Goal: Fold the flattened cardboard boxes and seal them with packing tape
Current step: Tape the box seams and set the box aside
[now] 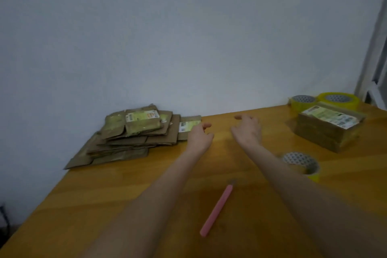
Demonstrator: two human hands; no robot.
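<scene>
A pile of flattened brown cardboard boxes [129,136] with green labels lies at the table's back left by the wall. My left hand [200,135] hovers at the pile's right edge, fingers relaxed, holding nothing. My right hand [248,129] is stretched out over bare table a little to the right, fingers spread and empty. A folded, taped brown box [326,130] with a green label stands at the right. A yellow tape roll [303,164] lies just right of my right forearm. Two more tape rolls [326,100] sit behind the box.
A pink utility knife [216,210] lies on the wooden table [104,205] between my forearms. A plain wall [167,37] runs behind the table. A window frame [374,58] stands at the far right. The table's left edge drops off diagonally.
</scene>
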